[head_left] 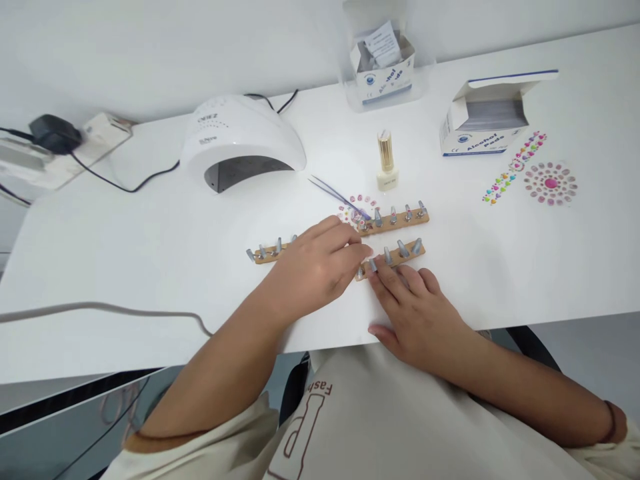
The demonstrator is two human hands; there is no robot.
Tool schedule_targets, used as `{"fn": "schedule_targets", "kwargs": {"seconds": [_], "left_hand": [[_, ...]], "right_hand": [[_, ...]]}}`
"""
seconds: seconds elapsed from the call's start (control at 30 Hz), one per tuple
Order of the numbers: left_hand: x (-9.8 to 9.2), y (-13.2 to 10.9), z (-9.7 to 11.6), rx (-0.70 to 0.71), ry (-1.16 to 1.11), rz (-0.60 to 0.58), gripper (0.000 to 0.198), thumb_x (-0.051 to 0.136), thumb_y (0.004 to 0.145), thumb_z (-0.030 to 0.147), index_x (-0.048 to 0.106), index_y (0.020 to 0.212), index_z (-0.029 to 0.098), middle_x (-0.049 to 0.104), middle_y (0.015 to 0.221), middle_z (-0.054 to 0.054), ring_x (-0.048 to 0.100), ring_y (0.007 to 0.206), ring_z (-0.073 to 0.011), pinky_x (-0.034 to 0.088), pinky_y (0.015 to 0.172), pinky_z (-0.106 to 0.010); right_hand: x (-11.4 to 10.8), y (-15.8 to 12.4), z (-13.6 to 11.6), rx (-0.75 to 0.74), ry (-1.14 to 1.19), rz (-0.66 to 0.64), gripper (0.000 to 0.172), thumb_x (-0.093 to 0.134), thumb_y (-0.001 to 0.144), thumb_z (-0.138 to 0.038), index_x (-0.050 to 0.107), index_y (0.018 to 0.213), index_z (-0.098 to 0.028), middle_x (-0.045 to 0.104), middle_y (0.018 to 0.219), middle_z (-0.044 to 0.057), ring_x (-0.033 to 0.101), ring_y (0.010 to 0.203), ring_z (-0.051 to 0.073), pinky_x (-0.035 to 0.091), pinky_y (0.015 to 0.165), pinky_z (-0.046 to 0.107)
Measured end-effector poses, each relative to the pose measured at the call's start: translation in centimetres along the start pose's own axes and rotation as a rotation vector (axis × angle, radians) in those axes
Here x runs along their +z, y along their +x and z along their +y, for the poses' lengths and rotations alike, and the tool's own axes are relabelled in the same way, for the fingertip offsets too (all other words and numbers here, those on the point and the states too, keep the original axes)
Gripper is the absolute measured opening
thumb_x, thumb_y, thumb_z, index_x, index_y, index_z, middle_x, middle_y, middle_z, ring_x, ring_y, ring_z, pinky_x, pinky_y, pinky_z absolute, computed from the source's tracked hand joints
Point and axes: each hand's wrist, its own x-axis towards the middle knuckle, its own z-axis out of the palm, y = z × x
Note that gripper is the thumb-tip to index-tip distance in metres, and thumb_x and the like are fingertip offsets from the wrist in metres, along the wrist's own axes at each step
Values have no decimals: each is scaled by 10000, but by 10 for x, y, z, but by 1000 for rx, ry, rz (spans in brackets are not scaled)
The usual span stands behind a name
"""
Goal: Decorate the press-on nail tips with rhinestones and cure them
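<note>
Three wooden strips carrying grey nail tips lie on the white table (pixel 150 267): one at the left (pixel 267 251), one at the back (pixel 397 219), one at the front (pixel 400 253). My left hand (pixel 315 267) rests over the gap between them, fingers curled and pinched near the front strip's left end; what they pinch is hidden. My right hand (pixel 417 313) lies flat, fingers stretched, fingertips touching the front strip's near edge. Purple tweezers (pixel 333 192) lie just behind my left hand, tips over a round gem sticker sheet (pixel 357 208).
A white nail lamp (pixel 243 140) stands at the back left, its cable running to an adapter (pixel 50 133). A gold-capped polish bottle (pixel 387 163) stands behind the strips. Two alcohol pad boxes (pixel 383 67) (pixel 487 120) and gem sticker sheets (pixel 550 183) lie to the right. A grey cable (pixel 100 308) crosses the front left.
</note>
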Motion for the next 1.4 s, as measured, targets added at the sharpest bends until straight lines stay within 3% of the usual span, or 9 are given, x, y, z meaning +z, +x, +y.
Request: {"fn": "schedule_targets", "kwargs": {"seconds": [0.17,0.33,0.53,0.77,0.93,1.17,1.4], "left_hand": [[-7,10,14,-129,-119,16,146,514,879,89,640,903,159,640,880,-60,539,834,-177,495,747,-335],[3,17,15,-33,-27,-3,174,520,898,122,687,899,174,654,910,-73,527,823,-185,484,685,-319],[12,14,9,13,-90,-52,178,545,899,127,702,956,187,669,891,-66,518,802,-170,483,678,-300],[14,17,3,86,-54,-28,143,562,885,119,692,927,161,662,785,-52,505,751,-167,487,663,-299],[16,18,1,66,58,-56,155,543,881,116,689,871,166,667,801,-57,508,761,-172,491,684,-309],[15,19,3,13,35,-76,199,504,872,98,685,829,168,663,859,-63,532,831,-188,499,693,-314],[9,20,7,21,22,19,184,483,882,86,652,842,145,646,787,-62,523,765,-175,503,702,-329]], "right_hand": [[-5,-17,8,-7,2,-6,655,457,909,-454,403,1406,-32,378,1513,189,385,1165,335,299,990,469],[-6,-18,8,43,27,-11,652,453,910,-454,402,1406,-33,411,1474,213,384,1169,332,317,985,469],[-5,-2,6,100,15,-22,645,434,914,-446,391,1416,-44,395,1481,218,416,1096,326,323,924,466],[-6,7,6,133,15,-33,646,430,911,-454,396,1413,-48,432,1473,173,413,1063,322,318,881,455],[-5,5,7,125,1,-25,650,415,921,-454,379,1429,-49,431,1479,172,413,1080,319,305,891,458],[-3,4,7,118,12,-32,654,402,927,-463,373,1432,-48,439,1466,185,417,1087,320,297,895,457],[-3,3,8,111,0,-10,672,396,926,-458,340,1448,-39,401,1501,169,403,1054,314,293,894,461]]}}
